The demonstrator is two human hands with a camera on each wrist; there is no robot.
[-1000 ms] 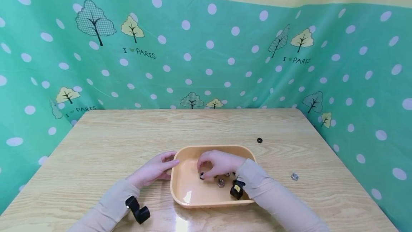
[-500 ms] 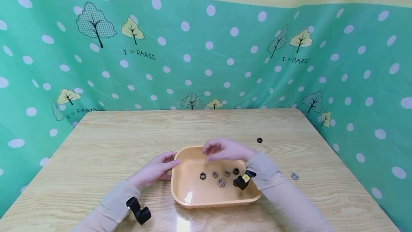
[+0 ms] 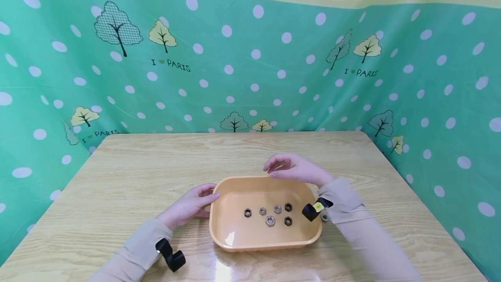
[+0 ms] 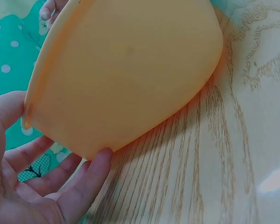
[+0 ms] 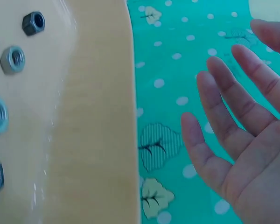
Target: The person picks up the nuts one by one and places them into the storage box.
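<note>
An orange plastic tray (image 3: 254,236) sits on the table with several hex nuts on its floor, among them a silver nut (image 3: 270,221) and a dark nut (image 3: 288,221). My left hand (image 3: 190,206) holds the tray's left end: in the left wrist view the thumb is at the rim and the fingers lie against the outer wall. Over the tray's far right rim is my right hand (image 3: 293,169), fingers loosely bent. Nothing is between those fingers (image 5: 214,102) in the right wrist view, where a dark nut (image 5: 33,23) lies inside the tray.
Beside the tray's right end, close to the right sleeve, a silver nut (image 3: 324,217) lies on the wooden table (image 3: 176,156). A green dotted curtain (image 3: 250,68) hangs behind and along both sides.
My right hand has risen out of the tray and moved away and right, uncovering the nuts inside. My left hand stays on the tray. The right hand and arm now cover two nuts outside it.
</note>
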